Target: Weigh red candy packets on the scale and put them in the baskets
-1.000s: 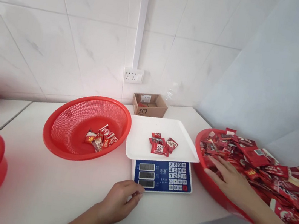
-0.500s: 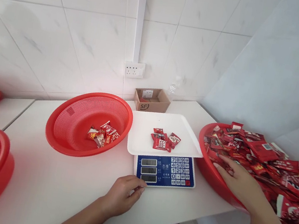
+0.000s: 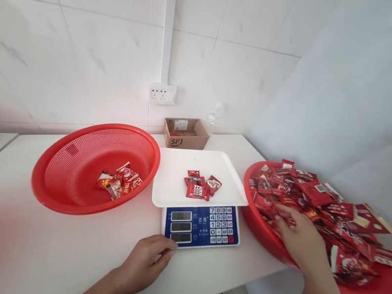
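The left hand (image 3: 145,261), loosely curled and released, rests at the front edge of the scale (image 3: 201,225); the right hand (image 3: 299,237), grasp indeterminable, contacts packets (image 3: 318,192) in the basin (image 3: 377,290).

A digital scale (image 3: 202,218) at 6 o'clock, wrapped packets (image 3: 307,201) heaped in a red basin (image 3: 260,232) at 4 o'clock and a mesh basket (image 3: 65,165) at 8 o'clock mark an apparent packing workroom, tiled wall (image 3: 187,65) at 12 o'clock.
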Tool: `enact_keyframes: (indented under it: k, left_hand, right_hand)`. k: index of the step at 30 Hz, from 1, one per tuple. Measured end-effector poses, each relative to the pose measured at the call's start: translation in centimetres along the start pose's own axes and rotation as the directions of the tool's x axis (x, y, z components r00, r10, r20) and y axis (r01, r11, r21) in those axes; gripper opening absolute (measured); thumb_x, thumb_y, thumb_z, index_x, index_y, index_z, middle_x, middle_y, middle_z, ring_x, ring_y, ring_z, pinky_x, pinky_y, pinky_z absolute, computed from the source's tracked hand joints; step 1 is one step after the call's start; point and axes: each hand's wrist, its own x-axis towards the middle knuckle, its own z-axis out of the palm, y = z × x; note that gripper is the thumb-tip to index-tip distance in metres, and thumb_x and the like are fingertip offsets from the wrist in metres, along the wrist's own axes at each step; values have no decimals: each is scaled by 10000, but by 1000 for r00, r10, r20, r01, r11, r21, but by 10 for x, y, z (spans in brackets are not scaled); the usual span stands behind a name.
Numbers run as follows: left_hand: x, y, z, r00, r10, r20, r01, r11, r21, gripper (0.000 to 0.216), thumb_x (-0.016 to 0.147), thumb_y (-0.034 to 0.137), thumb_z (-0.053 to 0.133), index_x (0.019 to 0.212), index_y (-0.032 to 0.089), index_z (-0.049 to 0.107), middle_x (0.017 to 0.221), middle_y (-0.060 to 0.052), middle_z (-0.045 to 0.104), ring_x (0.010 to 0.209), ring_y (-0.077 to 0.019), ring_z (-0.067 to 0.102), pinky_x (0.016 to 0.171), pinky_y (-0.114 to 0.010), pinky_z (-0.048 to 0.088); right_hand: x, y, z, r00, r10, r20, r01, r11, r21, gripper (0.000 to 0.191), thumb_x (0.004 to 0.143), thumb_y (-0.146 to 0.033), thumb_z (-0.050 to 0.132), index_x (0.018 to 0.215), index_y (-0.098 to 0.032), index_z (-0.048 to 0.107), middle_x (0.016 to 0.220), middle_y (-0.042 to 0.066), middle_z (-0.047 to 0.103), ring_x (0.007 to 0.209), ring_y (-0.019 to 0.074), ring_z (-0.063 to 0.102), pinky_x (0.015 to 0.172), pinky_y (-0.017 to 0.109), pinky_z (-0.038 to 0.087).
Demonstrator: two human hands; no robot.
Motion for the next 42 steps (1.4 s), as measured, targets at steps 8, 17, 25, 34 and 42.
enact_keyframes:
  k: [8,17,25,34,42]
  left_hand:
    - [-1,-2,0,1000,10,29,-10,1000,7,188,911,225,461,983,226,635,874,-13,689,756,-118,648,693,-192,505]
    - [0,-3,1,999,14,34,-15,999,36,183,920,245,458,974,244,633,884,-3,693,773,-116,658,700,-178,509]
    - [-1,-3,1,999,6,54,-8,999,33,186,929,254,450,981,248,629,882,-2,691,777,-116,657,694,-169,510]
    - [-1,-2,2,999,21,36,-22,999,40,189,917,247,453,968,241,635,877,-9,695,761,-118,657,691,-179,511]
    - [0,2,0,1000,-13,26,12,998,61,209,904,242,442,951,225,645,870,-27,702,746,-133,656,683,-202,514]
  right_hand:
    - [0,-6,-1,992,26,122,-29,999,22,527,790,-431,488,1266,-211,545,1315,111,559,1041,286,608,900,445,472]
    - [4,-6,3,983,40,177,-39,999,-9,587,810,-418,473,1350,-187,466,1392,145,444,1204,293,497,963,440,432]
    - [0,-5,3,995,37,95,-37,999,-8,403,766,-420,495,1066,-181,620,1251,139,552,941,251,618,861,405,473]
    - [-1,-17,-7,990,107,96,-110,994,28,465,745,-453,486,1137,-228,595,1136,79,667,892,259,640,816,407,482]
    - [-7,-48,-6,980,-11,-199,47,982,181,452,774,-501,488,1095,-216,627,1187,94,644,1130,283,560,979,425,411]
